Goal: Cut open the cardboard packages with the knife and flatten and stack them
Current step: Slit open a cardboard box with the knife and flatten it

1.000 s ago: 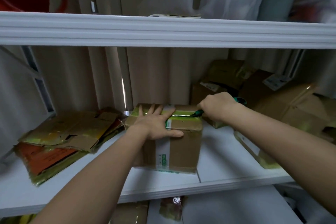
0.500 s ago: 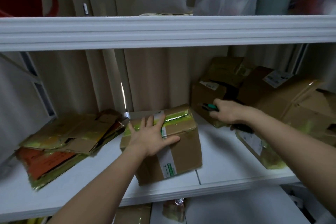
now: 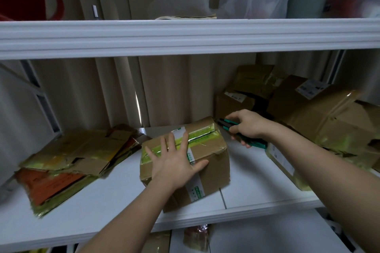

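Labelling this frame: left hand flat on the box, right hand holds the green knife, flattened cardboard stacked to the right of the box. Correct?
One error: the head view shows the flattened cardboard stacked to the left of the box, not the right. The left hand lies flat on the box and the right hand holds the green knife.

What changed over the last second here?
The right hand drew the knife off the box top to its far right corner. The box turned, its right end swinging away. The left hand stays flat on the box; the flattened stack is unmoved.
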